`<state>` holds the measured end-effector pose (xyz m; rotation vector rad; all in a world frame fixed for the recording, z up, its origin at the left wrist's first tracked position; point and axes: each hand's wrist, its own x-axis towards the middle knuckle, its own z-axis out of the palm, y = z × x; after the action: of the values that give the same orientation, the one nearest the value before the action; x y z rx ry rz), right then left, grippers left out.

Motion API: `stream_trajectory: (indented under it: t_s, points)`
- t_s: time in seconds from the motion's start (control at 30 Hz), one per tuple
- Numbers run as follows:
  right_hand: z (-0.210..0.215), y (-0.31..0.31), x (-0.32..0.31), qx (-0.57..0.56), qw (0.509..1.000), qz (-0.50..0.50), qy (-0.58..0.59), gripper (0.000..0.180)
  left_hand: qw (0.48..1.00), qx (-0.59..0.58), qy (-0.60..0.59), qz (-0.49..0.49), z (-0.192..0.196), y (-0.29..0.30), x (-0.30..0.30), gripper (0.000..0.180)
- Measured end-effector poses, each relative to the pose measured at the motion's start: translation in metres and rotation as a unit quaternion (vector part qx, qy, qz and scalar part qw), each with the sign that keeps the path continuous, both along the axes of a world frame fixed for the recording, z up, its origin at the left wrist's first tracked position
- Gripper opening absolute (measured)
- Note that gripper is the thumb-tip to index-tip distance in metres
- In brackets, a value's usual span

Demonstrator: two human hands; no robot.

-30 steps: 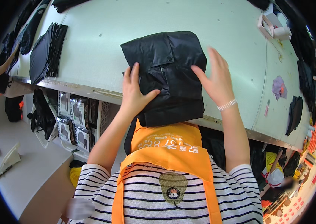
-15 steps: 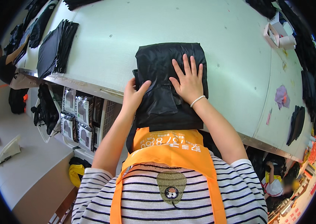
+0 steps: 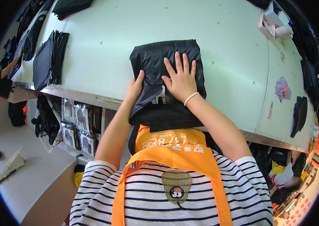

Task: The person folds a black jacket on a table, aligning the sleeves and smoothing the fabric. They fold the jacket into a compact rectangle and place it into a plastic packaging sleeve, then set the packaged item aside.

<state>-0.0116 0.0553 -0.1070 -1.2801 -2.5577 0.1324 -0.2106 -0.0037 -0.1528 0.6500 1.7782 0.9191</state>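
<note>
A folded black garment of thin, shiny fabric lies at the table's front edge, right before me. A loose flap is lifted on its near left part, and a white label shows beside the flap. My left hand grips the garment's left edge, thumb on top and the other fingers hidden beneath the fabric. Flat on the upper right part rests my right hand, fingers spread, a beaded bracelet at its wrist.
A pale table carries a stack of black folded pieces at left, a purple cloth, a pink-handled tool and a small box at right. Packaged garments stand below the edge. Another person works at far left.
The garment's near flap has been raised and swung left, and the white label now shows. My left hand has shifted slightly up along the edge; my right hand has moved slightly left.
</note>
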Motion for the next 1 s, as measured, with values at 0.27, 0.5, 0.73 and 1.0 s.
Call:
stream_trajectory:
  t_s: [0.27, 0.5, 0.73, 1.0]
  points:
    - [0.029, -0.017, 0.011, -0.066, 0.995, 0.070, 0.038, 0.051, 0.953, 0.162, 0.252, -0.032, 0.059, -0.034, 0.039, 0.102]
    - [0.020, -0.039, 0.048, -0.057, 0.963, 0.029, 0.262, 0.046, 0.982, 0.071, 0.170, 0.035, 0.025, -0.070, 0.057, 0.107]
    - [-0.025, -0.028, 0.062, -0.251, 0.814, -0.321, 0.414, 0.058, 0.976, -0.051, 0.206, -0.045, 0.046, -0.082, 0.059, 0.110]
    - [0.001, -0.021, 0.071, -0.180, 0.868, -0.284, 0.367, 0.058, 0.976, -0.019, 0.215, -0.021, 0.037, -0.083, 0.062, 0.111]
